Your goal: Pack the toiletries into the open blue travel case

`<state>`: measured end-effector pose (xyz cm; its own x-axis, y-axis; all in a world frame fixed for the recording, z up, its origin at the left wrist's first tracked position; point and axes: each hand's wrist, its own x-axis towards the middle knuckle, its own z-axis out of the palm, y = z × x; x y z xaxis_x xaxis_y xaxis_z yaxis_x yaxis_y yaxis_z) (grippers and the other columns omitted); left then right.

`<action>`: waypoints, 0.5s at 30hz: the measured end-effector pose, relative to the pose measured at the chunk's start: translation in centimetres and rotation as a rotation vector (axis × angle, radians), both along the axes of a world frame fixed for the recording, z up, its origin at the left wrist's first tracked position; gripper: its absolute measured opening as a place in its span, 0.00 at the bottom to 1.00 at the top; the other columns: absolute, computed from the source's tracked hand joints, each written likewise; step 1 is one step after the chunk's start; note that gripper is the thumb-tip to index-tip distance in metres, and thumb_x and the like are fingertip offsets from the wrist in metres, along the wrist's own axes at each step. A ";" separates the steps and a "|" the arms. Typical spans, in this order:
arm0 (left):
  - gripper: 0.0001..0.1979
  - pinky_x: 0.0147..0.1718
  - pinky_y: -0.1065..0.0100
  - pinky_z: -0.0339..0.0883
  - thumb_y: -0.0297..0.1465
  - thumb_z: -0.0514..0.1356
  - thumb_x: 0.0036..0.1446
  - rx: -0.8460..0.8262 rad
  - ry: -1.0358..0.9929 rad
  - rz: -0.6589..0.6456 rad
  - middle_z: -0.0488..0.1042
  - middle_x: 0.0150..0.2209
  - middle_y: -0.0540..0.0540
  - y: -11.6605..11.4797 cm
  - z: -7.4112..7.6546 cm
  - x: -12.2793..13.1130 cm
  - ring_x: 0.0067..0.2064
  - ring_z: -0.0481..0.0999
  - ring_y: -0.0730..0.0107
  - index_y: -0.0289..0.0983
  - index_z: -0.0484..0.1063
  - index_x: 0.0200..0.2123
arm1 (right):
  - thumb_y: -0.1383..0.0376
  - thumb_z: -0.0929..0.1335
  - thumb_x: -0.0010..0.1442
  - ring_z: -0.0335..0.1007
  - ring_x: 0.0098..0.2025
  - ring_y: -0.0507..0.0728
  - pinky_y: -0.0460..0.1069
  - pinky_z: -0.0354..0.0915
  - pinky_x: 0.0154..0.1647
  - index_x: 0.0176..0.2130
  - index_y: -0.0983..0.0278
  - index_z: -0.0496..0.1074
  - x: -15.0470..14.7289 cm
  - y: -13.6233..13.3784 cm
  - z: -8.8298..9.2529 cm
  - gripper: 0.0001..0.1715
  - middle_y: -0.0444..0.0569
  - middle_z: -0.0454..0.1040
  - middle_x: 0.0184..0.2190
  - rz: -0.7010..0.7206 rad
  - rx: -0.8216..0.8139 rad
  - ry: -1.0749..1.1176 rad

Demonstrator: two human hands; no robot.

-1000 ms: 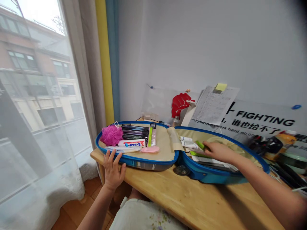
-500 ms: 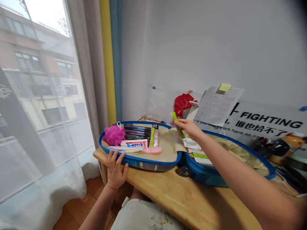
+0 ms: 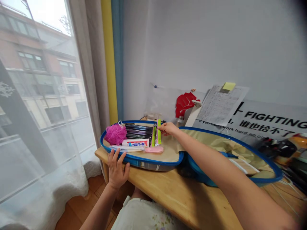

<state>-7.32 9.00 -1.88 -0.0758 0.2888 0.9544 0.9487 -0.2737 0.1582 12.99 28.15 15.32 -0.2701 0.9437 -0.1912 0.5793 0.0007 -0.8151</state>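
An open blue-rimmed suitcase lies on the table, and its left half [image 3: 168, 153] has a beige lining. My right hand [image 3: 168, 128] reaches over that half, its fingertips on a lime-green plastic stick [image 3: 159, 127] standing beside a packaged green item [image 3: 153, 136]. Nearby lie dark flat packets [image 3: 138, 131], a toothpaste tube [image 3: 135, 142], a pink bath pouf [image 3: 115, 134], a pink plastic case [image 3: 153, 149] and a white toothbrush [image 3: 126, 148]. My left hand [image 3: 117, 169] rests with fingers apart on the front blue rim. My forearm hides part of the right half [image 3: 230, 143].
The suitcase sits on a light wooden table [image 3: 168, 195] beside a sheer curtain [image 3: 40, 127]. Papers and a red fist-shaped cutout [image 3: 184, 103] stand against the wall behind. Dark and orange items [image 3: 275, 148] crowd the table's right end.
My right hand has moved left, carrying the green stick from above the suitcase's middle to beside the packets. The view has shifted slightly. My left hand stays on the rim.
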 end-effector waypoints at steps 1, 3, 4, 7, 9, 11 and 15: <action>0.29 0.62 0.45 0.44 0.28 0.54 0.58 0.001 0.000 0.000 0.52 0.65 0.38 0.0 0.0 0.0 0.67 0.45 0.49 0.39 0.53 0.63 | 0.58 0.65 0.62 0.70 0.38 0.51 0.50 0.70 0.38 0.47 0.67 0.68 -0.1 0.1 -0.3 0.18 0.48 0.71 0.41 -0.004 -0.010 -0.010; 0.29 0.62 0.45 0.44 0.28 0.54 0.58 -0.001 -0.001 -0.001 0.52 0.64 0.38 0.0 0.0 0.0 0.67 0.45 0.49 0.39 0.53 0.62 | 0.58 0.65 0.62 0.70 0.40 0.52 0.51 0.70 0.39 0.48 0.66 0.67 -0.3 0.3 -0.8 0.18 0.49 0.71 0.43 -0.014 -0.022 -0.027; 0.29 0.62 0.45 0.44 0.28 0.54 0.58 -0.004 -0.003 -0.002 0.52 0.64 0.37 0.0 0.1 0.0 0.67 0.45 0.49 0.39 0.53 0.62 | 0.58 0.65 0.62 0.70 0.40 0.52 0.51 0.70 0.40 0.48 0.66 0.67 -0.4 0.3 -1.1 0.19 0.49 0.71 0.44 -0.018 -0.028 -0.036; 0.28 0.61 0.44 0.44 0.28 0.54 0.58 -0.011 -0.015 -0.002 0.52 0.64 0.37 -0.1 0.0 0.1 0.67 0.45 0.48 0.39 0.53 0.62 | 0.58 0.65 0.62 0.70 0.43 0.53 0.53 0.69 0.42 0.49 0.66 0.67 -0.3 0.3 -1.7 0.19 0.50 0.70 0.45 -0.024 -0.041 -0.061; 0.28 0.61 0.43 0.44 0.28 0.54 0.58 -0.014 -0.016 -0.002 0.52 0.64 0.37 -0.1 0.0 0.0 0.67 0.45 0.48 0.39 0.54 0.62 | 0.58 0.65 0.62 0.70 0.43 0.53 0.53 0.69 0.42 0.49 0.66 0.67 -0.2 0.3 -2.1 0.19 0.50 0.70 0.46 -0.024 -0.041 -0.074; 0.28 0.61 0.43 0.45 0.28 0.54 0.58 -0.014 -0.014 -0.004 0.52 0.64 0.37 0.0 0.0 0.0 0.67 0.45 0.48 0.39 0.54 0.62 | 0.58 0.65 0.62 0.70 0.42 0.53 0.53 0.69 0.41 0.49 0.66 0.67 -0.2 0.4 -2.4 0.19 0.50 0.71 0.45 -0.022 -0.034 -0.089; 0.28 0.61 0.43 0.45 0.28 0.54 0.58 -0.014 -0.021 -0.005 0.53 0.64 0.37 -0.1 0.0 0.0 0.67 0.46 0.48 0.39 0.54 0.61 | 0.58 0.65 0.62 0.70 0.41 0.52 0.52 0.70 0.40 0.48 0.66 0.67 -0.3 0.7 -2.9 0.18 0.49 0.71 0.44 -0.013 -0.012 -0.140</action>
<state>-7.32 8.95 -1.89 -0.0945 0.3028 0.9484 0.9436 -0.2763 0.1822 12.71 28.81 12.45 -0.2274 0.9444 -0.2376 0.6869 -0.0174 -0.7265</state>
